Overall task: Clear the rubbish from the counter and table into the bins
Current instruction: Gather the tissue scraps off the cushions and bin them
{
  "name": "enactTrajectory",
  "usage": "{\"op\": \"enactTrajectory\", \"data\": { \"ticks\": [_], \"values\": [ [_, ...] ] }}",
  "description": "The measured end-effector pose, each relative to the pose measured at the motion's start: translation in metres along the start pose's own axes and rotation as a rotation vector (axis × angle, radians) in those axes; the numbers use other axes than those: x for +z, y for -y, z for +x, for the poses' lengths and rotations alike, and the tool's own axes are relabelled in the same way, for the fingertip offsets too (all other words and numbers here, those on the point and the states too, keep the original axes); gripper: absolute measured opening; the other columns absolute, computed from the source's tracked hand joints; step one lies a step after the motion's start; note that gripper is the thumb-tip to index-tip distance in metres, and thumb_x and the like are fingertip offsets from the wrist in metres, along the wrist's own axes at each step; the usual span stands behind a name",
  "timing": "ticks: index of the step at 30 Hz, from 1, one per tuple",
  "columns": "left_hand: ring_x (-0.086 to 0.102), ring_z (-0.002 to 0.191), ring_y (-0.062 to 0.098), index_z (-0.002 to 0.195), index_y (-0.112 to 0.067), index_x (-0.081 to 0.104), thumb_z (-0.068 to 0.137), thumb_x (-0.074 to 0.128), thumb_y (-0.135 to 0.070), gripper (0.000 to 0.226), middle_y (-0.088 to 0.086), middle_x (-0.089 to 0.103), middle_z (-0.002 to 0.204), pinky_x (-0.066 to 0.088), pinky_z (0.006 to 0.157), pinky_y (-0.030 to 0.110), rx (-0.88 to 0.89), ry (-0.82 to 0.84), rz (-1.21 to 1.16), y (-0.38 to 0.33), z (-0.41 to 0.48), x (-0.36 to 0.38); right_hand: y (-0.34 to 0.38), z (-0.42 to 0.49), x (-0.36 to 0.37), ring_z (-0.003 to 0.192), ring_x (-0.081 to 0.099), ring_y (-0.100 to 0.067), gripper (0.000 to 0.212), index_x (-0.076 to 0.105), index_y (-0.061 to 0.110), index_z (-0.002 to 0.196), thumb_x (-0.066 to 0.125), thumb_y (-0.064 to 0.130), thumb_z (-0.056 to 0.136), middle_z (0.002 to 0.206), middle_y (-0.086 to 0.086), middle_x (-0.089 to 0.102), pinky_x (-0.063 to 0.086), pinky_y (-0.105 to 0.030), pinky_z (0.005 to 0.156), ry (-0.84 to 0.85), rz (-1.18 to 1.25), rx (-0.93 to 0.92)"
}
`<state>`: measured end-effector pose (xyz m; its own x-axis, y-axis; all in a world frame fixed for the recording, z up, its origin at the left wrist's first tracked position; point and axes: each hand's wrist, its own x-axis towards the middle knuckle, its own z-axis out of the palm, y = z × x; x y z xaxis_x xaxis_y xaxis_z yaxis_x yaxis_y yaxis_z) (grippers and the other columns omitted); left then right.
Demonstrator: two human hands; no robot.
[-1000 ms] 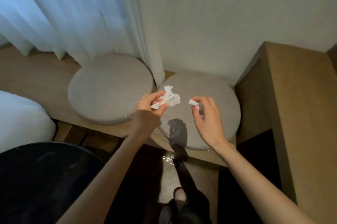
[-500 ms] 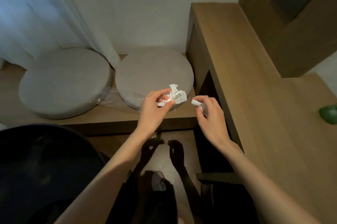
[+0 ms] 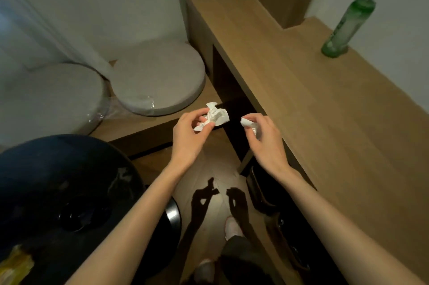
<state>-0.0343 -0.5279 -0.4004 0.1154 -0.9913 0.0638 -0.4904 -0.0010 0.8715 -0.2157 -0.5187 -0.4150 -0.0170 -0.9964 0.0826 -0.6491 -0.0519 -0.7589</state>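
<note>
A person's left hand (image 3: 190, 138) pinched a crumpled tissue (image 3: 214, 116) and the right hand (image 3: 264, 143) a smaller scrap (image 3: 249, 123), beside the desk (image 3: 313, 110), its green bottle (image 3: 348, 22) well beyond.

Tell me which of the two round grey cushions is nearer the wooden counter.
The right-hand cushion, whose edge lies right beside the counter at the corner. The other cushion lies further left, beyond the curtain's hem.

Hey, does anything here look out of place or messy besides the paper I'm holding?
A green bottle stands alone on the wooden counter by the wall, and a yellow wrapper lies on the dark round table at lower left. Both look like leftover rubbish. Nothing seems spilled or broken.
</note>
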Motion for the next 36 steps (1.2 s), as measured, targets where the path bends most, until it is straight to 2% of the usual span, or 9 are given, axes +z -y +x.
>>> {"op": "enactTrajectory", "data": {
  "ticks": [10,17,22,24,27,29,31,34,36],
  "values": [
    [0.052,0.087,-0.004,0.122,-0.02,0.06,0.087,0.065,-0.023,0.036,-0.005,0.06,0.103,0.039,0.071,0.006,0.016,0.242,0.008,0.021,-0.106,0.031,-0.025,-0.16,-0.003,0.097,0.052,-0.004,0.021,0.058,0.024,0.113,0.051,0.017,0.095,0.108,0.007,0.054,0.041,-0.014,0.076,-0.193,0.033,0.28],
    [0.054,0.089,0.005,0.12,-0.013,0.061,0.086,0.066,-0.018,0.035,0.003,0.063,0.104,0.04,0.07,0.007,-0.087,0.37,0.022,0.042,-0.151,0.088,-0.079,-0.223,-0.001,0.102,0.051,-0.005,0.025,0.056,0.022,0.119,0.053,0.015,0.095,0.117,0.002,0.055,0.038,-0.008,0.074,-0.241,0.075,0.512],
    [0.055,0.096,0.011,0.12,-0.011,0.061,0.085,0.066,-0.015,0.035,0.008,0.063,0.109,0.044,0.083,0.021,-0.201,0.399,0.029,0.082,-0.163,0.147,-0.139,-0.234,0.015,0.105,0.048,-0.005,0.035,0.052,0.02,0.128,0.053,0.013,0.094,0.125,-0.002,0.054,0.035,-0.009,0.077,-0.176,0.051,0.573],
    [0.056,0.096,0.012,0.12,-0.011,0.061,0.085,0.066,-0.016,0.036,0.006,0.063,0.108,0.046,0.084,0.023,-0.21,0.408,0.021,0.104,-0.163,0.178,-0.17,-0.231,0.029,0.109,0.049,-0.006,0.036,0.051,0.018,0.129,0.054,0.012,0.094,0.128,-0.003,0.054,0.035,-0.011,0.081,-0.175,0.057,0.593],
    [0.057,0.095,0.013,0.121,-0.01,0.061,0.085,0.067,-0.017,0.037,0.005,0.062,0.105,0.046,0.084,0.023,-0.178,0.423,0.007,0.144,-0.156,0.225,-0.224,-0.218,0.058,0.116,0.052,-0.013,0.036,0.051,0.017,0.129,0.055,0.012,0.093,0.128,-0.005,0.053,0.034,-0.006,0.077,-0.189,0.038,0.613],
    [0.057,0.094,0.013,0.122,-0.01,0.06,0.084,0.067,-0.016,0.038,0.005,0.063,0.104,0.044,0.083,0.022,-0.136,0.437,0.002,0.174,-0.146,0.256,-0.261,-0.207,0.08,0.116,0.052,-0.014,0.037,0.051,0.019,0.129,0.055,0.013,0.093,0.128,-0.005,0.052,0.034,-0.009,0.078,-0.187,0.014,0.614],
    [0.058,0.095,0.013,0.121,-0.012,0.06,0.084,0.067,-0.017,0.038,0.005,0.063,0.105,0.044,0.081,0.021,-0.092,0.438,0.013,0.206,-0.133,0.287,-0.297,-0.195,0.101,0.112,0.053,-0.013,0.036,0.051,0.02,0.129,0.055,0.013,0.093,0.129,-0.005,0.052,0.035,-0.009,0.077,-0.188,-0.018,0.599],
    [0.059,0.095,0.014,0.119,-0.013,0.061,0.084,0.067,-0.018,0.036,0.005,0.064,0.105,0.046,0.081,0.023,-0.034,0.427,0.012,0.251,-0.114,0.329,-0.348,-0.178,0.129,0.092,0.051,-0.005,0.034,0.053,0.018,0.127,0.053,0.013,0.094,0.124,-0.004,0.058,0.039,-0.003,0.06,-0.197,-0.038,0.584],
    [0.06,0.095,0.016,0.117,-0.013,0.062,0.084,0.068,-0.017,0.034,0.006,0.064,0.106,0.047,0.083,0.025,0.013,0.434,0.025,0.277,-0.102,0.357,-0.381,-0.166,0.145,0.09,0.053,-0.007,0.031,0.053,0.018,0.126,0.051,0.016,0.095,0.121,-0.004,0.059,0.039,-0.007,0.064,-0.192,-0.062,0.589]
  ]
}}
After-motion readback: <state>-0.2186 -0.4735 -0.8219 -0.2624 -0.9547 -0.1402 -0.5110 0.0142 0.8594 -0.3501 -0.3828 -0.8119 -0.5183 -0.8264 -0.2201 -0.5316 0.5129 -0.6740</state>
